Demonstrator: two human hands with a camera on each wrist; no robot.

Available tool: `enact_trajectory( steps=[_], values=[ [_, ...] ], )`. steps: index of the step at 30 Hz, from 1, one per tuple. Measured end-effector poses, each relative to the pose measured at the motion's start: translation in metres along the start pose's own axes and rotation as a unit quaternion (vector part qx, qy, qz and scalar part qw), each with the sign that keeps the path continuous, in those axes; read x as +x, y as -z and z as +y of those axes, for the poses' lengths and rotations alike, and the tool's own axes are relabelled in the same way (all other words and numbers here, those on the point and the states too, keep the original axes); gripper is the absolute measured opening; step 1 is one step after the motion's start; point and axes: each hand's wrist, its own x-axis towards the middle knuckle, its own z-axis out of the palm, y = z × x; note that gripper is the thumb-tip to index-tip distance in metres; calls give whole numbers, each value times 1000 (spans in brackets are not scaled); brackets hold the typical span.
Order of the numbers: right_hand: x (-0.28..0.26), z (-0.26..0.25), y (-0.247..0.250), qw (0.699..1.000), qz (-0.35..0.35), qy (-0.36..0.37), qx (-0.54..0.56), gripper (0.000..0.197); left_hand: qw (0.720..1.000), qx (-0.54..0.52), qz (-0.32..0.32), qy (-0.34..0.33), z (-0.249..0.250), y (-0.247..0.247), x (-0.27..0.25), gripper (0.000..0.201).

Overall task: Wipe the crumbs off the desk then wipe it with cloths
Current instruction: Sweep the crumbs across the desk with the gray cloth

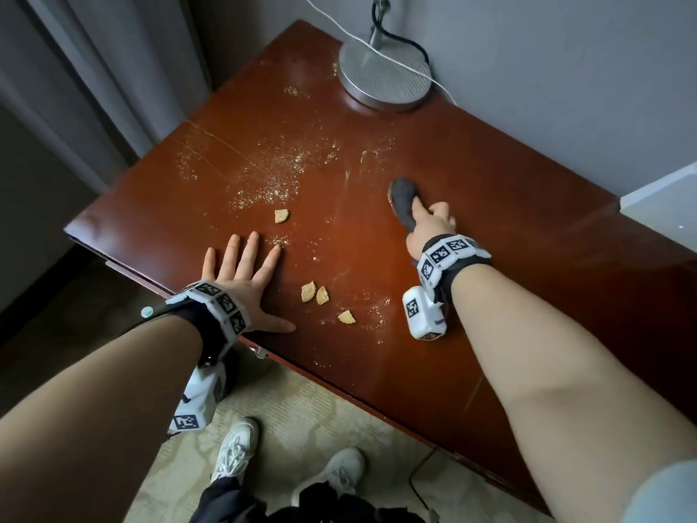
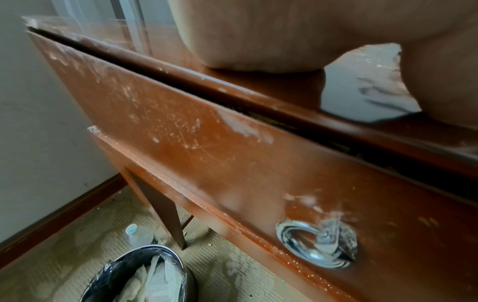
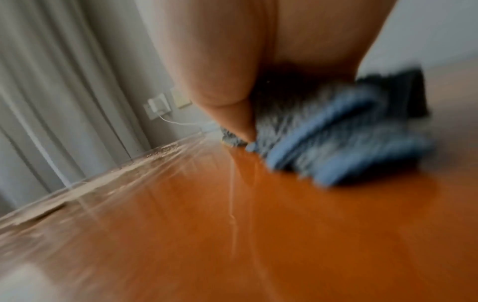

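The reddish-brown desk (image 1: pixel 471 205) is strewn with fine crumbs (image 1: pixel 271 171) across its far left half. Several cracker pieces (image 1: pixel 315 294) lie near the front edge, and one more piece (image 1: pixel 281 216) sits further in. My right hand (image 1: pixel 430 224) grips a bunched grey-blue cloth (image 1: pixel 403 200) and presses it onto the desk right of the crumbs. The right wrist view, blurred, shows that cloth (image 3: pixel 336 139) under my fingers (image 3: pixel 232 102). My left hand (image 1: pixel 241 273) lies flat, fingers spread, at the desk's front left edge.
A round metal lamp base (image 1: pixel 384 75) with a white cable stands at the back of the desk. Below the desk front a drawer with a ring pull (image 2: pixel 318 247) shows. A lined bin (image 2: pixel 139 277) and a plastic bottle (image 2: pixel 137 235) stand on the carpet.
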Motion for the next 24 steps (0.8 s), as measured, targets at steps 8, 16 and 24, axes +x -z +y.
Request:
enact_trajectory(
  steps=[8, 16, 24],
  values=[
    [-46, -23, -17, 931, -188, 297, -99, 80, 1000, 0, -6, 1, 0, 2, -1, 122],
    [-75, 47, -13, 999, -5, 27, 19, 60, 1000, 8, 1, 9, 1, 1, 1, 121],
    [-143, 28, -55, 997, 3, -78, 25, 68, 999, 40, 10, -20, -3, 2, 0, 120]
  ],
)
